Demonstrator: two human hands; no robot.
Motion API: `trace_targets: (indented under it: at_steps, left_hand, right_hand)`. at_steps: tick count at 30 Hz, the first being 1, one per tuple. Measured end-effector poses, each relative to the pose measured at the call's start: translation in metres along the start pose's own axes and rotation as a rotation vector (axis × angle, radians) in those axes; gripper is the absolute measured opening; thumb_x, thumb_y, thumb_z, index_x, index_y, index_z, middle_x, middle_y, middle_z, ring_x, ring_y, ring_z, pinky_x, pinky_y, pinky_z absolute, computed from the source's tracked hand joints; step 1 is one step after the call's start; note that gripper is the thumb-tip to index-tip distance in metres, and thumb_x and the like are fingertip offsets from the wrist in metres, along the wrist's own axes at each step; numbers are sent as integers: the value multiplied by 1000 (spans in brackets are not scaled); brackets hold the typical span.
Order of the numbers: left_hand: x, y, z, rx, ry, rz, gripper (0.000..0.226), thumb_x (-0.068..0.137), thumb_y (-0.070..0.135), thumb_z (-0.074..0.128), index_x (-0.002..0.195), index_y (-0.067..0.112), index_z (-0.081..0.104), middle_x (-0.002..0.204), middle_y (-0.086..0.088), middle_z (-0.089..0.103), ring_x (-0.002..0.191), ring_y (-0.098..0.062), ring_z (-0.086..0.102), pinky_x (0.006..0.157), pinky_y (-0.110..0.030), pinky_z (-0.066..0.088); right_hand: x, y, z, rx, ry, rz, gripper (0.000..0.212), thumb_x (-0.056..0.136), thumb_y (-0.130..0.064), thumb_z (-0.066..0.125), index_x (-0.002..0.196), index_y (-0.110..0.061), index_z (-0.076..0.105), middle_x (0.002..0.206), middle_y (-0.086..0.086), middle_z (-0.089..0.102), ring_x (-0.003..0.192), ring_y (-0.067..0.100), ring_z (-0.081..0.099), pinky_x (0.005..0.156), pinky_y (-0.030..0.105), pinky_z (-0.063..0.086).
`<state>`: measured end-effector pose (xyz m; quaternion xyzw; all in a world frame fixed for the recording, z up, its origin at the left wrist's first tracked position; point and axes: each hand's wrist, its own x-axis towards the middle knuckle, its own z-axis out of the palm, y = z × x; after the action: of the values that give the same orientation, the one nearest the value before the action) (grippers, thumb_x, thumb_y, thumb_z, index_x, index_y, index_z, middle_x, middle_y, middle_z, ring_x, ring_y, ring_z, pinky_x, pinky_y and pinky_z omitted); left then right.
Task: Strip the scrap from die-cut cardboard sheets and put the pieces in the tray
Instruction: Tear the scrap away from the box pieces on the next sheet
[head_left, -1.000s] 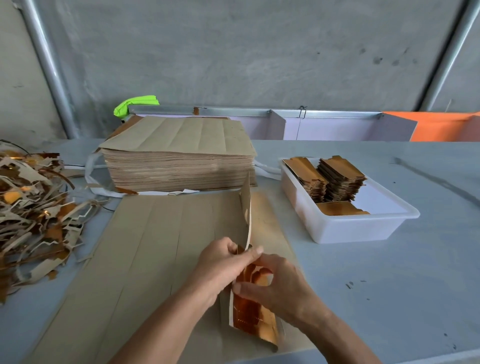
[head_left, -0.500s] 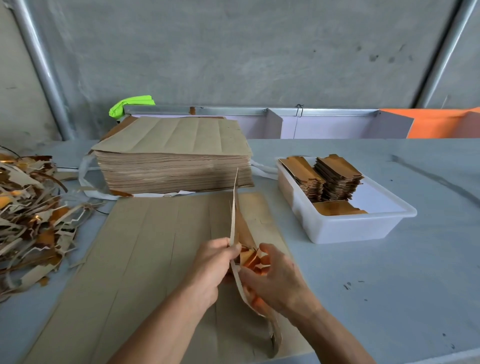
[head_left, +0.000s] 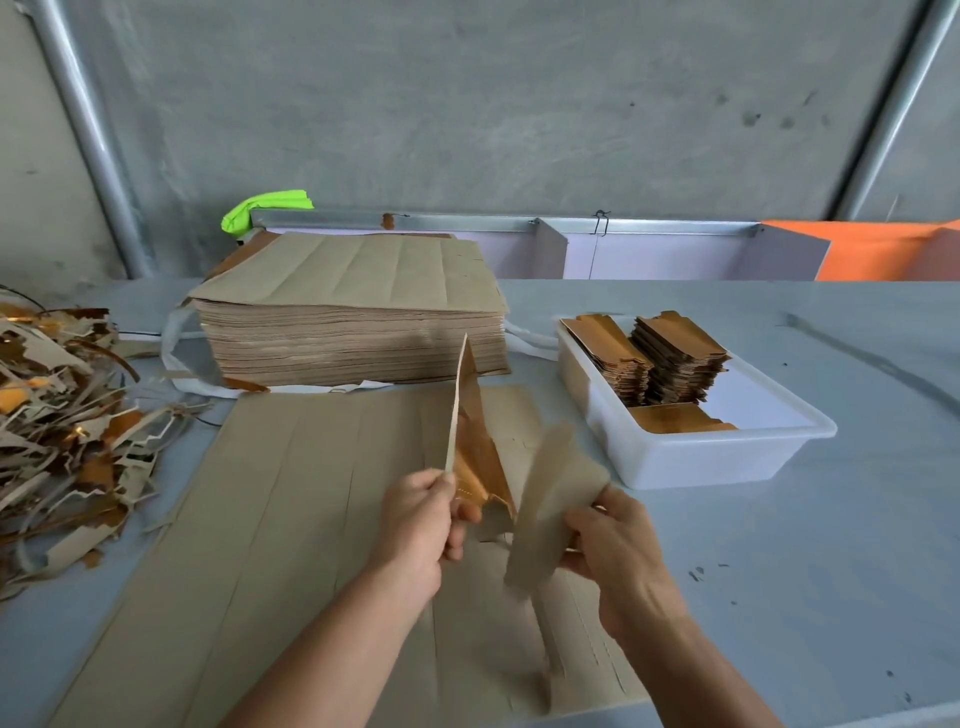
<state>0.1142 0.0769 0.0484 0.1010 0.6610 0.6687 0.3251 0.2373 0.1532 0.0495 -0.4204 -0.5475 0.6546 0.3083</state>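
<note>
A brown die-cut cardboard sheet (head_left: 291, 525) lies flat on the table in front of me, slit into long strips. My left hand (head_left: 421, 519) pinches a thin scrap strip (head_left: 460, 395) that stands upright, gold foil showing on its right face. My right hand (head_left: 618, 551) grips a freed cardboard piece (head_left: 545, 504), blurred and tilted, just right of the scrap. The white plastic tray (head_left: 717, 457) stands to the right with stacks of gold-backed pieces (head_left: 675, 364) in it.
A thick stack of uncut sheets (head_left: 353, 312) sits behind the working sheet. A heap of torn scrap (head_left: 57, 421) covers the table's left side. A metal rail, white panels and an orange board line the back edge.
The piece has come away from the scrap strip: my right hand pulled it out to the right, while my left hand kept the strip upright.
</note>
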Motion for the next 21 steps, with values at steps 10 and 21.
trace_targets:
  at_steps: [10,21]
  left_hand:
    - [9,2,-24,346,-62,248,18,88,1,59,76,10,67,54,2,56,39,-8,40,37,-19,30]
    - [7,8,-7,647,-170,629,19,95,12,53,88,7,70,73,0,57,62,-4,52,58,-12,37]
  right_hand:
    - [20,-4,-17,-225,173,-309,60,93,1,50,137,-38,35,112,0,56,97,20,57,81,48,53]
    - [32,-6,29,-988,-131,-771,18,72,-15,66,88,-15,59,99,-6,48,92,19,51,74,23,43]
